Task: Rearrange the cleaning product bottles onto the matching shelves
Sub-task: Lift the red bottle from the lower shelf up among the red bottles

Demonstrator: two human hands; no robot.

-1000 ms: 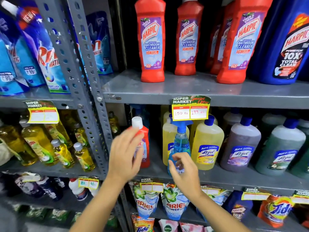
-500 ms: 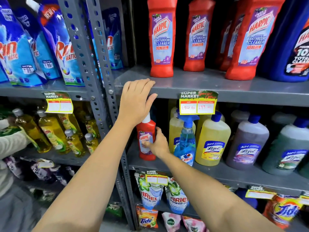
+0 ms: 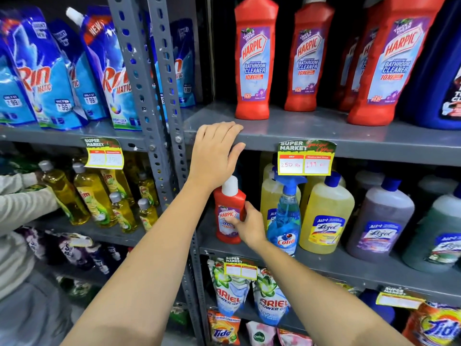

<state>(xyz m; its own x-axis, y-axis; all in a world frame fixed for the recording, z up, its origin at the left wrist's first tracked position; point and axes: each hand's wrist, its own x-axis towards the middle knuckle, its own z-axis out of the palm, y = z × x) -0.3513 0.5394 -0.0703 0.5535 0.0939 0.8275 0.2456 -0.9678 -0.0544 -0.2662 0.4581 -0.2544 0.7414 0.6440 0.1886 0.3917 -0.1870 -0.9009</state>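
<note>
A small red Harpic bottle (image 3: 228,211) with a white cap stands at the left end of the middle shelf (image 3: 349,267). My right hand (image 3: 247,224) grips its right side. My left hand (image 3: 215,152) rests flat over the front edge of the upper shelf (image 3: 374,136), fingers together, holding nothing. On that upper shelf stand large red Harpic bathroom cleaner bottles (image 3: 254,58). A blue Colin spray bottle (image 3: 285,216) stands just right of the small red bottle.
Yellow, purple and green Lizol bottles (image 3: 324,216) fill the middle shelf to the right. A grey upright post (image 3: 159,96) divides the shelving. Rin pouches (image 3: 50,71) and yellow dish-liquid bottles (image 3: 92,196) sit left. Another person's sleeve (image 3: 22,196) reaches in at left. Ariel pouches (image 3: 232,290) hang below.
My left hand rose from the small red bottle to the upper shelf's edge. My right hand left the blue spray bottle and took hold of the red bottle. The view moved closer.
</note>
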